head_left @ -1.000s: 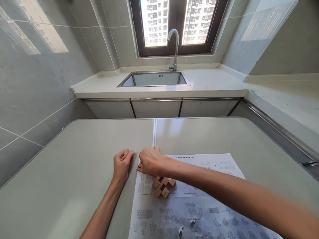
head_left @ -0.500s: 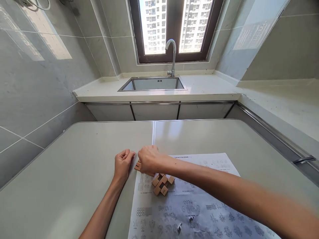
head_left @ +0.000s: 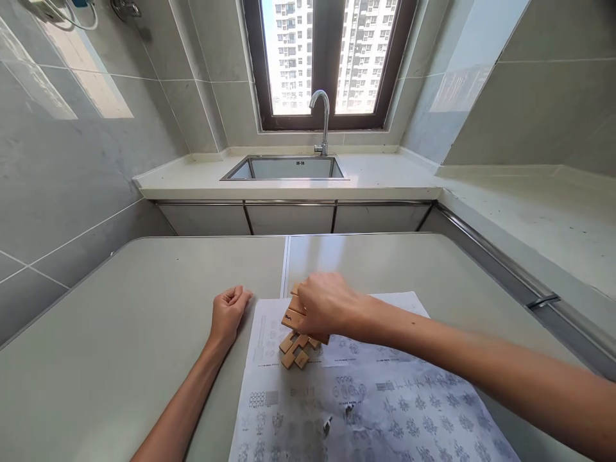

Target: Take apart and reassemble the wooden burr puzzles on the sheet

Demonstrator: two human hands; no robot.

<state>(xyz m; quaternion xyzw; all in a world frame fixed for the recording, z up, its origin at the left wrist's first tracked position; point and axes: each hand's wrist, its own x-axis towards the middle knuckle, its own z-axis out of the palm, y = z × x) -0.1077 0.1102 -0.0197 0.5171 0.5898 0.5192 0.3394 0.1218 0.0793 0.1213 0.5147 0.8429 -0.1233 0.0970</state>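
My right hand [head_left: 330,301] is closed around a group of light-brown wooden puzzle blocks [head_left: 291,319], one with a dark mark on its face. Blocks stick out to the left of the fingers and below the hand; the hand hides the rest. Just under them, a second cluster of interlocked wooden blocks [head_left: 292,351] sits on the printed paper sheet [head_left: 308,385]. Whether the two groups touch, I cannot tell. My left hand [head_left: 228,313] rests in a loose fist on the table, left of the paper, with nothing seen in it.
The sheet carries rows of small diagrams and has two torn spots [head_left: 328,425]. It lies on a pale table [head_left: 120,333] with a seam down its middle. Beyond are a counter [head_left: 385,170], a sink [head_left: 283,168], a tap [head_left: 323,122] and a window.
My right hand has moved right with the blocks in it, from beside my left hand to above the cluster on the paper. The left hand stays in a fist. The view has shifted slightly.
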